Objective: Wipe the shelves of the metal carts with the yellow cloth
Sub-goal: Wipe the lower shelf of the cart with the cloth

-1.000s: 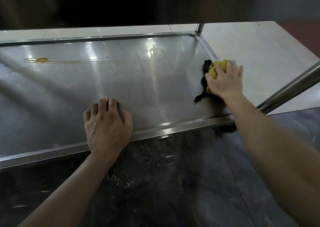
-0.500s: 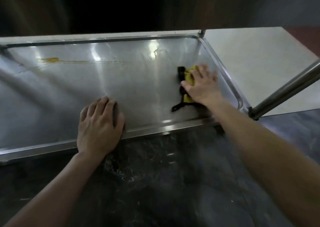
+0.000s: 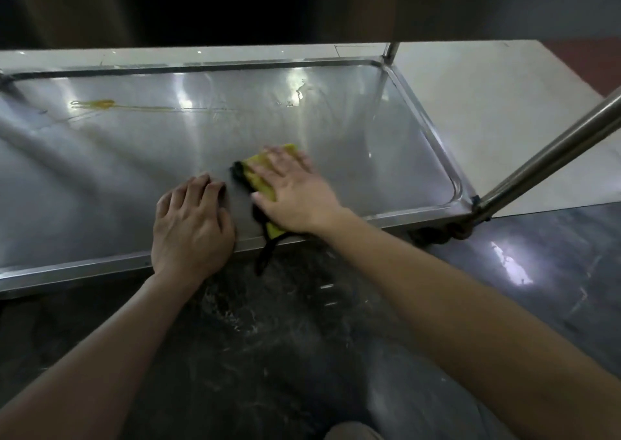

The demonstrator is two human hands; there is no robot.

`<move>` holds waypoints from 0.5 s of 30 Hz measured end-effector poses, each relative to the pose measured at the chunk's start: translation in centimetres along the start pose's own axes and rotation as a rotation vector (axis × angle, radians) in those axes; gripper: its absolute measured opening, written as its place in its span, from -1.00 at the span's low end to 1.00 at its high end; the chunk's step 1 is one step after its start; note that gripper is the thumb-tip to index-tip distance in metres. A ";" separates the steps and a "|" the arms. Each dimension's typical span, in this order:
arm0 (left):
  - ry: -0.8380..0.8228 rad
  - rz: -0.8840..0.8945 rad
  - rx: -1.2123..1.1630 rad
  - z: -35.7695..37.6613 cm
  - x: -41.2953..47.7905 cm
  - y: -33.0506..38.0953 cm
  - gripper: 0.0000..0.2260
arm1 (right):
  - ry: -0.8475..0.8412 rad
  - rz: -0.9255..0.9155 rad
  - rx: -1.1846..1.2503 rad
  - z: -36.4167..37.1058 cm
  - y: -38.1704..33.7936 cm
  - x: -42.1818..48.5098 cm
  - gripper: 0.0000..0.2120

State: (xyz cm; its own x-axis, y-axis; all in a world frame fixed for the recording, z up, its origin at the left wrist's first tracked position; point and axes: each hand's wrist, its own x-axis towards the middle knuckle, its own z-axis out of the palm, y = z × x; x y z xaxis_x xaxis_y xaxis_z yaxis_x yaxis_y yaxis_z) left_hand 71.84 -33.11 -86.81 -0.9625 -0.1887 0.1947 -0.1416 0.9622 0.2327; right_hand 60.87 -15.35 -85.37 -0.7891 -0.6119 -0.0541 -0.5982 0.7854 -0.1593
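The lower shelf (image 3: 134, 157) of a metal cart lies in front of me, a shiny steel tray with a raised rim. My right hand (image 3: 295, 194) presses flat on the yellow cloth (image 3: 258, 177), fingers spread, near the shelf's front edge at the middle. The cloth has a black edge, and a black strip of it (image 3: 265, 254) hangs over the front rim. My left hand (image 3: 191, 228) rests on the front rim just left of the cloth, fingers bent onto the shelf, holding nothing. A yellowish streak (image 3: 97, 104) marks the shelf at the back left.
The cart's upper shelf (image 3: 302, 2) overhangs at the top of the view. A slanted steel post (image 3: 551, 150) rises from the shelf's right front corner, and a thinner upright (image 3: 391, 51) stands at the back right. The floor is dark marble (image 3: 268, 355) near me and pale tile (image 3: 504, 110) to the right.
My right hand has slid the cloth leftward and toward me, from the shelf's right end to beside my left hand. My left hand has stayed on the front rim.
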 end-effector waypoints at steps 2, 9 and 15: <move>-0.033 0.015 -0.004 -0.2 -0.1 -0.1 -0.53 | 0.016 0.193 -0.022 -1.0 6.9 -2.8 -0.30; -0.015 0.017 0.014 -0.1 -0.1 0.1 -0.55 | 0.049 0.688 -0.132 -2.3 17.5 -8.7 -0.23; -0.012 0.007 -0.004 0.1 0.1 -0.2 -0.55 | 0.021 0.039 -0.043 0.6 -3.5 -1.9 -0.30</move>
State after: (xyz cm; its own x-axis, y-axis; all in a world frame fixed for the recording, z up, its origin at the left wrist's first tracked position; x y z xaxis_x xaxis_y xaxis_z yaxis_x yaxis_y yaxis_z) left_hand 71.71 -33.29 -86.93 -0.9661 -0.1796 0.1853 -0.1339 0.9627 0.2350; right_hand 64.51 -16.99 -85.33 -0.8143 -0.5791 -0.0389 -0.5721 0.8121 -0.1148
